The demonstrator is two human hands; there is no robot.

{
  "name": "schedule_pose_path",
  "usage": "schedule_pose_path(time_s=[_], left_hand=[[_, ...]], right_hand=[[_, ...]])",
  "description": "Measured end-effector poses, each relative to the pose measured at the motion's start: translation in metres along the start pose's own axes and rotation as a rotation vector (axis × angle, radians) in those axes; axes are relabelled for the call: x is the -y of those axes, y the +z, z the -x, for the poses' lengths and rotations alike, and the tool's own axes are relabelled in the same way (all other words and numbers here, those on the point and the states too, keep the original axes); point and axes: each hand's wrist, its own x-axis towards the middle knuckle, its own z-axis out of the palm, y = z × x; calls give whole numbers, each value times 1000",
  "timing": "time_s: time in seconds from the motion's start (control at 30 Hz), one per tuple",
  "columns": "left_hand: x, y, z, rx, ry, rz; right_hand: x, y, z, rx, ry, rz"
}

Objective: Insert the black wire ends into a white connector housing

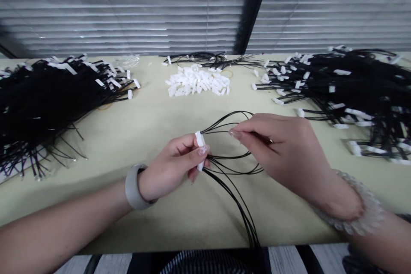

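In the head view, the left hand pinches a white connector between thumb and fingers, above the middle of the table, near its front edge. The thumb covers part of the connector's face, so its slots cannot be made out.

The right hand has thumb and forefinger pressed together on a thin black wire running from the connector's upper end; the fingertips conceal the pinched part. Its other fingers are curled out of sight under the palm. Other black wires leave the connector: some loop rightward and pass partly behind the right hand, others curve down past the table's front edge, where their ends are lost against dark clothing.

Beyond the hands lies a heap of white connectors, too small and overlapped to count. The left wire pile is cut off by the frame's left side, the right wire pile by its right; in both, single strands merge into black.
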Motion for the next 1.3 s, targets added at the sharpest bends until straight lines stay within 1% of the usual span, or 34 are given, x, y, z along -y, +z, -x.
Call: schedule_pose_path(time_s=[0.13,0.23,0.37,0.63,0.67,0.73,0.77,0.8,0.83,0.9,0.93,1.0,1.07,1.1,1.17,1.2,1.23,1.3], left_hand=[[1,-1,0,18,-5,-8],[2,-1,1,29,-9,-29],[2,1,2,34,-7,-106],[-2,1,1,106,-2,-190],[-2,1,0,94,-11,-175],[-1,1,0,46,-24,-118],[-1,2,-1,15,-23,-85],[-1,2,-1,-14,-18,-50],[-1,2,-2,-37,-11,-20],[-1,3,-3,-66,-1,23],[-1,3,-3,-72,1,35],[-1,3,-3,-76,4,43],[-1,2,-4,-94,7,44],[0,2,-4,-109,8,45],[1,1,-4,-135,7,39],[1,1,-3,-141,11,33],[1,0,-3,-143,18,24],[2,-1,-3,-138,33,-3]], right_hand=[[-3,-1,-1,15,-63,6],[-3,-1,-1,0,-96,33],[-1,3,1,21,-129,46],[2,11,3,115,-115,55],[2,11,2,100,-122,64],[1,9,2,10,-179,84],[0,7,2,-37,-234,90],[0,6,2,-56,-301,94],[-1,5,3,-40,-369,98],[-2,3,3,77,-480,99],[-3,2,3,140,-511,94],[-6,-1,2,209,-532,49],[-12,-5,0,234,-504,-86],[-16,-8,-1,240,-450,-189],[-25,-13,-4,229,-300,-467],[-30,-16,-6,202,-213,-625],[-35,-18,-8,149,-117,-776],[-42,-24,-13,-15,93,-991]])
